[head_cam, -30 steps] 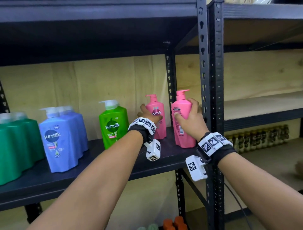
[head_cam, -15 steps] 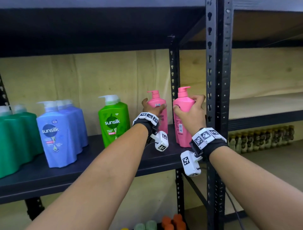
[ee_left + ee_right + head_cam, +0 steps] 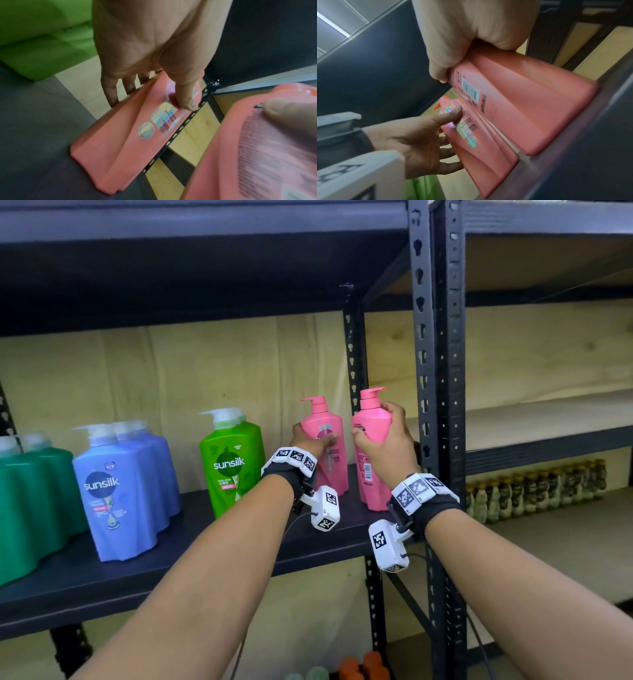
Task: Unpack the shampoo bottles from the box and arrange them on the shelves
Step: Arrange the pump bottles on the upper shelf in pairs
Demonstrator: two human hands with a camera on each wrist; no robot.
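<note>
On the dark metal shelf board (image 3: 191,573) a bright green pump bottle with a white Sunsilk logo (image 3: 233,463) stands just left of the hands; further left stands a cluster of pale blue pump bottles (image 3: 126,491), then dark green pump bottles (image 3: 30,501) at the frame's edge. A black perforated steel upright (image 3: 423,371) rises just right of the right hand, with a second rear post (image 3: 352,364) behind the pink bottles. Beyond it, rows of small dark bottles (image 3: 534,491) line the floor by the plywood wall.

The left pink plastic pump bottle (image 3: 325,440) stands upright on the board near the back, its front label facing out with holographic stickers. The left hand (image 3: 308,440) grips it, thumb pressed on the front label and fingers (image 3: 111,93) curled round the far side. The right pink plastic pump bottle (image 3: 371,446) stands just beside it, barcode side facing the camera, its base on the board near the front corner. The right hand (image 3: 387,443) clasps its shoulder, thumb on the near face and fingers wrapped over the top edge below the pump.
</note>
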